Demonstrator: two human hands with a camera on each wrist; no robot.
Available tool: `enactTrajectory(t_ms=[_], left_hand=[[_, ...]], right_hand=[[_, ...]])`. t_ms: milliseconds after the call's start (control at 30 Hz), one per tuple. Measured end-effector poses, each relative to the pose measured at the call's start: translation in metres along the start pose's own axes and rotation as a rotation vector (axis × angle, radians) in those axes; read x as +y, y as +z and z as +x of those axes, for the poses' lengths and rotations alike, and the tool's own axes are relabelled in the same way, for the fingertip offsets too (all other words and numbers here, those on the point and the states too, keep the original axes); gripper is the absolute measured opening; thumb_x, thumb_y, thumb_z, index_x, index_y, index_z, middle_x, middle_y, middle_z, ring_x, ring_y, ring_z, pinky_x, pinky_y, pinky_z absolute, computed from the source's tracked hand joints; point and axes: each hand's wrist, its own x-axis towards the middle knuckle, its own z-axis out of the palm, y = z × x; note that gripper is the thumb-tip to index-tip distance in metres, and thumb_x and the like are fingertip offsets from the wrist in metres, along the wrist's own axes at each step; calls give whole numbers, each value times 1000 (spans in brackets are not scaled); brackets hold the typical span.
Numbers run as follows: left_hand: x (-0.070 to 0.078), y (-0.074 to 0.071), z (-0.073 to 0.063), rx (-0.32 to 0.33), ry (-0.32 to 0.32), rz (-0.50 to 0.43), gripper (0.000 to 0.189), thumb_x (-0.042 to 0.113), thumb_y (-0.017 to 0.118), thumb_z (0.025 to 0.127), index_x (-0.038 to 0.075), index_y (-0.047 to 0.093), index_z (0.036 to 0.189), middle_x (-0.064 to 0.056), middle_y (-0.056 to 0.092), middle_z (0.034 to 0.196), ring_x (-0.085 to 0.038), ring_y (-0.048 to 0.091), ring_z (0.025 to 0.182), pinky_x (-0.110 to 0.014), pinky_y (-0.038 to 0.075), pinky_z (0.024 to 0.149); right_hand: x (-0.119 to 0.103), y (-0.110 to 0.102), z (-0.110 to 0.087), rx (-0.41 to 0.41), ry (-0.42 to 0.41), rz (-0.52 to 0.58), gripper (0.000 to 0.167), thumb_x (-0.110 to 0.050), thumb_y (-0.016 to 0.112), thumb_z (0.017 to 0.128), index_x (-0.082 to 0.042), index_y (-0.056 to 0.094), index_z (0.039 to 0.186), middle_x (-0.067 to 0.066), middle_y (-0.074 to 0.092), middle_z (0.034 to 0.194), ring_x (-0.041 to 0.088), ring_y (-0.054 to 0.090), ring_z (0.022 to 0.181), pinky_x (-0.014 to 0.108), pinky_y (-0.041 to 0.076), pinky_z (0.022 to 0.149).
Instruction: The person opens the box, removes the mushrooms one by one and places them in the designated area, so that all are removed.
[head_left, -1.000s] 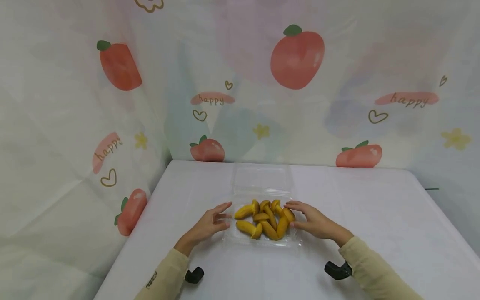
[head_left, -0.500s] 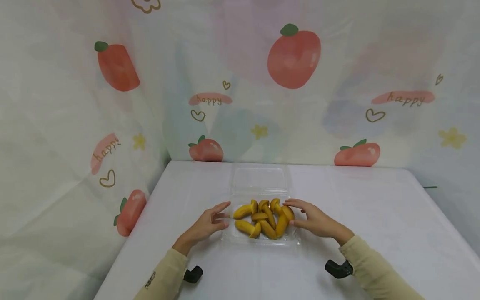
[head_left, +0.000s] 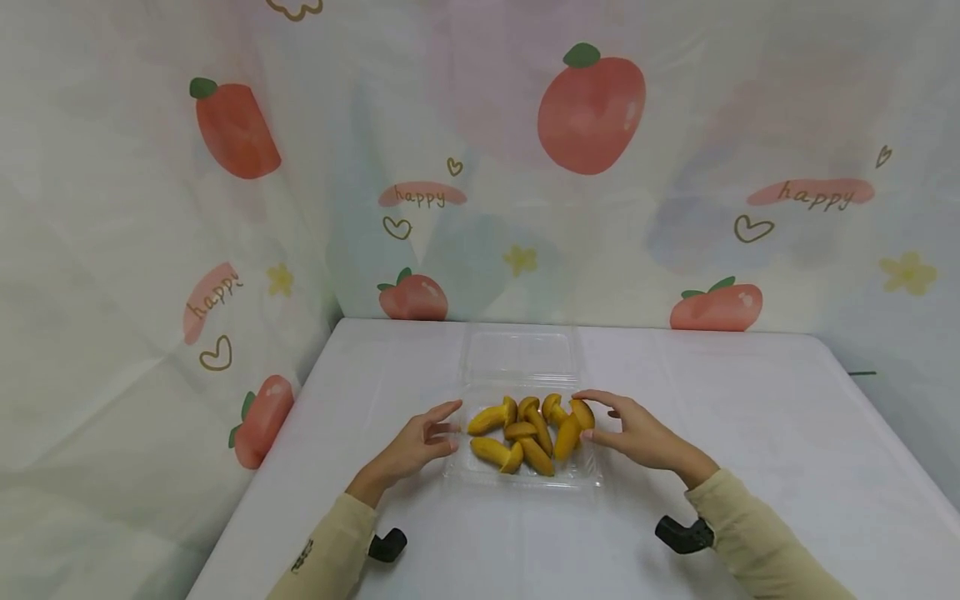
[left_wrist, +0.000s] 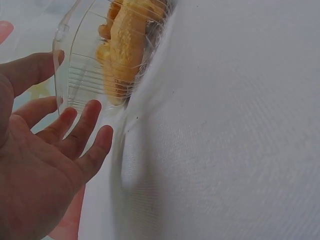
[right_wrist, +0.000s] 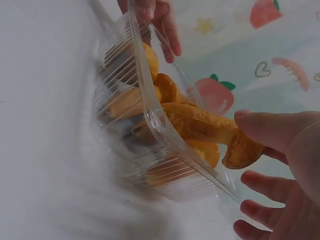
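Observation:
A clear plastic clamshell box [head_left: 525,483] holds several yellow-brown mushrooms [head_left: 491,452]. My right hand [head_left: 645,433] pinches one mushroom [right_wrist: 200,122] by its cap between thumb and index finger, the other fingers spread apart. In the right wrist view that mushroom slants over the box's near rim, its cap outside and its stem toward the rest. At the box's left side is my left hand [head_left: 411,450], fingers loosely spread. The left wrist view shows its thumb and fingertips [left_wrist: 91,107] right at the plastic rim [left_wrist: 62,75].
The clear lid [head_left: 521,354] lies folded back behind the box, joined along the far edge. A white cloth covers the table [head_left: 750,417]. Printed fabric with fruit pictures [head_left: 592,117] hangs at the back and left. A black wrist mount [head_left: 684,534] sits below each forearm.
My right hand has moved slightly up and to the right, lifting the right-hand mushroom with its cap raised. The left hand and the box have stayed put.

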Motion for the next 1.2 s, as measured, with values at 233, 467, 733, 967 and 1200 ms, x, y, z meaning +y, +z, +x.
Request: enactTrajectory(t_ms=[233,467,733,967,1200], left_hand=[[-3,-1,1,0,2,2,69,8,61,100,8,28,160,-14,25,168,-39,47,142,-56,39,118],[-1,-2,1,3,-16,-13,69,7,61,99,8,29,160,-14,25,168,-39,47,142,-56,38,118],[0,-1,0,-2,3,-16,68,6,60,100,6,29,160,-16,26,167,-41,47,141,-57,40,116],[-3,1,2,4,-5,-15,68,7,61,99,9,30,160,-13,27,168,-40,47,141,-57,39,117],[-5,-1,2,4,-7,-7,68,7,61,99,8,30,160,-13,27,168,-39,48,140,-56,40,117]], right_hand=[[-3,-5,4,98,13,50,51,-16,69,96,-2,51,142,22,58,143,51,51,133,75,37,107],[-5,-8,5,179,27,69,53,-16,70,95,-5,51,143,19,59,142,38,56,129,61,47,107],[-3,-16,2,241,16,225,51,-10,66,98,0,47,145,24,54,140,-2,60,114,9,49,93],[-3,-22,0,238,44,271,49,-10,62,100,0,45,145,25,54,139,30,66,116,13,53,90],[9,-20,-3,268,30,283,45,-10,57,103,-2,43,145,-6,65,114,0,64,93,17,54,79]])
